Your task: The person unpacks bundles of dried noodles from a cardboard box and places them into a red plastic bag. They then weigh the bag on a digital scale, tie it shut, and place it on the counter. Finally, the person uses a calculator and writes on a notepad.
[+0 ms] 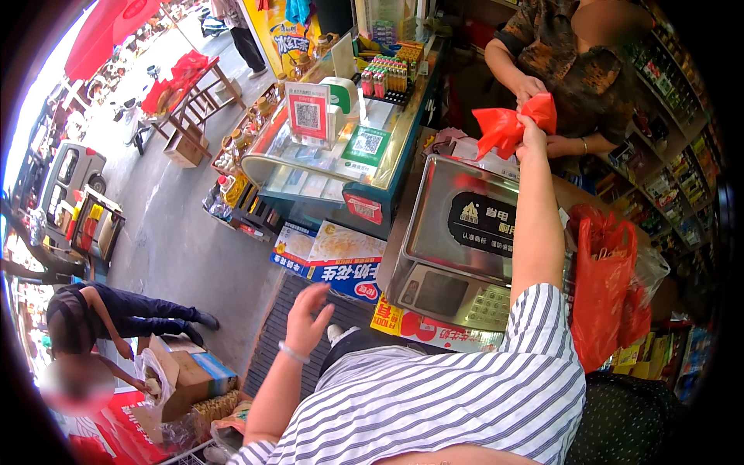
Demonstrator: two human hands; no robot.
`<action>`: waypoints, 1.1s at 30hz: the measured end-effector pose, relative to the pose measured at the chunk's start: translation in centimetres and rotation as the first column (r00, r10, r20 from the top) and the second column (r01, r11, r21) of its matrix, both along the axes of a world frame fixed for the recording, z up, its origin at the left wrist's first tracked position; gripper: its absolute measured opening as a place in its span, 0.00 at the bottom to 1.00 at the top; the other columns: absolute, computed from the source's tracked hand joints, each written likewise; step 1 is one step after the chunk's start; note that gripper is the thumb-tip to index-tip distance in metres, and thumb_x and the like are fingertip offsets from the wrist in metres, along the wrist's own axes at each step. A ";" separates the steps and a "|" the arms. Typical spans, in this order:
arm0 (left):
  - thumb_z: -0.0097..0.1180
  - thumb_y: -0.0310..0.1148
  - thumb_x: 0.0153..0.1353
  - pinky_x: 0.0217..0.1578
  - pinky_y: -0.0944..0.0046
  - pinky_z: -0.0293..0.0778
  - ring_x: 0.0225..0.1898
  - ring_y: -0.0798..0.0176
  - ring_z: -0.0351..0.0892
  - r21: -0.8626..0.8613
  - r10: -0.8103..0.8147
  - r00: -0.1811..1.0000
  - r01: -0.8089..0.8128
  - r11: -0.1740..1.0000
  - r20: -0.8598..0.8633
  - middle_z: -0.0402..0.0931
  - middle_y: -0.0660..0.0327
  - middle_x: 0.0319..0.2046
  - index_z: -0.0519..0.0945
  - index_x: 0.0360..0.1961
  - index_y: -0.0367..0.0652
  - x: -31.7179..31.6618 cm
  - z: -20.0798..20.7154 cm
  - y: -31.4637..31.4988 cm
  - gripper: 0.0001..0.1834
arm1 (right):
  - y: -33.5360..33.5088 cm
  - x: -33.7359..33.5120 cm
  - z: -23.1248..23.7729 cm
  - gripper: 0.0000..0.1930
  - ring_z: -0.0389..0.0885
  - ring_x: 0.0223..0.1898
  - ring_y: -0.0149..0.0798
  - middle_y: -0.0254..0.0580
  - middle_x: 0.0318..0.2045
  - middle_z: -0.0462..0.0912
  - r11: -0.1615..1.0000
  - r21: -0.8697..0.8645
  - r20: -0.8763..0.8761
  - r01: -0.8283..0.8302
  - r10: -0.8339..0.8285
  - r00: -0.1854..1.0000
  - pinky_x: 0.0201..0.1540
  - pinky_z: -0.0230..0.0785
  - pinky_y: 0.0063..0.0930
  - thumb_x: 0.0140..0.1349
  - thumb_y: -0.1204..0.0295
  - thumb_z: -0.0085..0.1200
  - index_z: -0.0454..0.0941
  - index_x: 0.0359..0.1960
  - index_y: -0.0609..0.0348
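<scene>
A red plastic bag (500,132) is held out over the far side of the counter, with my right hand (531,143) closed on its near edge. Another person in a brown patterned top (542,46) has one hand on the bag's top and the other just beside it. What the bag contains is hidden. Beneath my stretched right arm lies a weighing scale (457,221) with a steel pan and a keypad. My left hand (308,319) hovers near the cartons, fingers loosely bent and apart, holding nothing. A band circles its wrist.
Red carrier bags (604,287) hang right of the scale. A glass display case (333,163) carries code signs and a rack of lighters (387,77). Blue and yellow cartons (341,256) stand before it. Lower left, another person (101,318) reaches into a cardboard box (182,376).
</scene>
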State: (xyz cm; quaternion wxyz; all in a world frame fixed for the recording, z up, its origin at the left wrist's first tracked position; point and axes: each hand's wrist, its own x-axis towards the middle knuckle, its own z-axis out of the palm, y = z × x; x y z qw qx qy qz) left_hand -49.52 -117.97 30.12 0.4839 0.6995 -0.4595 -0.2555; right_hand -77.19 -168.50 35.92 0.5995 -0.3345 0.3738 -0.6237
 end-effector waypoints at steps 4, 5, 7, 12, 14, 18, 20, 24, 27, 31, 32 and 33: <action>0.58 0.29 0.53 0.41 0.64 0.72 0.44 0.59 0.75 -0.090 -0.157 0.943 0.191 0.977 0.292 0.76 0.55 0.41 0.78 0.42 0.41 -0.9 6.4 -5.6 0.14 | 9.9 5.7 3.9 0.14 0.75 0.43 0.35 0.36 0.42 0.76 0.963 -0.066 0.193 -0.261 0.269 0.944 0.46 0.69 0.34 0.56 0.76 0.55 0.71 0.44 0.58; 0.58 0.30 0.54 0.41 0.64 0.71 0.45 0.60 0.75 -0.062 -0.224 0.962 0.236 0.970 0.155 0.76 0.54 0.40 0.79 0.40 0.41 -1.8 7.2 -6.9 0.12 | 12.1 6.4 4.7 0.13 0.75 0.44 0.35 0.36 0.42 0.76 0.926 -0.091 0.259 -0.365 0.376 0.889 0.47 0.69 0.34 0.57 0.75 0.54 0.71 0.45 0.58; 0.57 0.31 0.56 0.44 0.61 0.70 0.46 0.60 0.73 0.008 -0.479 0.864 0.486 0.874 -0.156 0.75 0.59 0.43 0.76 0.43 0.42 -3.4 7.7 -9.2 0.14 | 17.3 9.6 6.4 0.16 0.73 0.48 0.37 0.38 0.46 0.75 0.835 -0.237 0.316 -0.497 0.550 0.773 0.52 0.66 0.34 0.59 0.70 0.53 0.69 0.47 0.59; 0.49 0.48 0.62 0.50 0.61 0.66 0.52 0.61 0.70 -0.399 -0.366 0.218 -0.130 0.908 -0.904 0.67 0.62 0.54 0.62 0.58 0.47 -4.7 8.2 -10.8 0.27 | 25.7 17.0 7.3 0.19 0.72 0.50 0.36 0.37 0.47 0.73 0.701 -0.337 0.160 -0.628 0.700 0.696 0.54 0.65 0.35 0.61 0.69 0.52 0.64 0.52 0.56; 0.46 0.58 0.59 0.46 0.64 0.67 0.48 0.63 0.72 -0.253 -0.175 0.276 -0.278 0.927 -0.945 0.73 0.62 0.46 0.70 0.50 0.46 -2.2 8.8 -8.8 0.28 | 27.0 19.0 6.1 0.21 0.72 0.50 0.36 0.37 0.48 0.72 0.607 -0.334 0.056 -0.721 0.776 0.628 0.54 0.65 0.35 0.59 0.71 0.54 0.63 0.53 0.56; 0.46 0.63 0.55 0.41 0.65 0.69 0.41 0.63 0.75 -0.027 -0.007 0.160 -0.127 0.991 -0.987 0.77 0.62 0.35 0.74 0.43 0.46 3.2 5.1 -2.2 0.31 | 31.5 24.3 4.3 0.17 0.73 0.44 0.32 0.35 0.43 0.75 0.438 -0.370 -0.369 -0.819 0.740 0.562 0.48 0.67 0.28 0.57 0.72 0.57 0.70 0.47 0.60; 0.47 0.65 0.54 0.45 0.63 0.69 0.42 0.61 0.76 0.026 0.046 0.090 -0.206 0.978 -0.995 0.78 0.57 0.38 0.74 0.43 0.43 3.6 4.7 1.4 0.33 | 33.6 26.4 3.2 0.16 0.74 0.40 0.32 0.35 0.40 0.77 0.309 -0.370 -0.619 -0.876 0.621 0.481 0.45 0.67 0.25 0.56 0.70 0.59 0.73 0.44 0.62; 0.49 0.48 0.61 0.46 0.66 0.70 0.45 0.63 0.75 -0.083 -0.049 0.071 -0.658 0.749 -0.996 0.76 0.59 0.45 0.73 0.49 0.43 5.8 3.2 7.6 0.23 | 41.6 31.4 2.8 0.17 0.74 0.43 0.34 0.37 0.42 0.77 0.068 -0.194 -0.707 -0.979 0.681 0.188 0.47 0.66 0.27 0.57 0.68 0.58 0.73 0.45 0.61; 0.51 0.35 0.62 0.42 0.71 0.72 0.41 0.70 0.76 -0.130 -0.074 0.108 -0.818 0.560 -0.991 0.76 0.64 0.43 0.74 0.47 0.44 7.6 2.8 14.6 0.14 | 47.7 34.6 1.8 0.18 0.74 0.44 0.36 0.39 0.43 0.76 -0.039 -0.136 -0.754 -0.990 0.652 0.078 0.48 0.65 0.28 0.57 0.67 0.58 0.72 0.46 0.61; 0.54 0.27 0.59 0.35 0.74 0.72 0.36 0.71 0.77 -0.199 -0.093 0.177 -0.906 0.373 -0.980 0.78 0.64 0.34 0.76 0.41 0.44 9.4 0.7 24.5 0.09 | 56.5 39.2 -2.3 0.20 0.73 0.44 0.37 0.39 0.42 0.76 -0.165 -0.275 -0.732 -0.947 0.675 0.095 0.49 0.65 0.28 0.57 0.64 0.58 0.71 0.47 0.61; 0.54 0.26 0.58 0.34 0.74 0.72 0.35 0.71 0.78 -0.192 -0.048 0.187 -0.921 0.339 -0.981 0.79 0.64 0.34 0.77 0.40 0.44 9.9 0.5 26.8 0.08 | 59.2 39.8 -3.6 0.19 0.74 0.43 0.36 0.39 0.41 0.76 -0.138 -0.254 -0.669 -0.957 0.739 0.071 0.47 0.66 0.27 0.58 0.63 0.57 0.71 0.47 0.62; 0.54 0.26 0.58 0.33 0.74 0.72 0.35 0.71 0.78 -0.184 -0.003 0.193 -0.932 0.314 -0.981 0.79 0.64 0.34 0.77 0.39 0.44 10.6 0.2 29.0 0.08 | 62.1 40.4 -4.9 0.19 0.74 0.41 0.35 0.38 0.39 0.76 -0.103 -0.228 -0.600 -0.968 0.798 0.056 0.46 0.66 0.27 0.58 0.62 0.56 0.71 0.46 0.62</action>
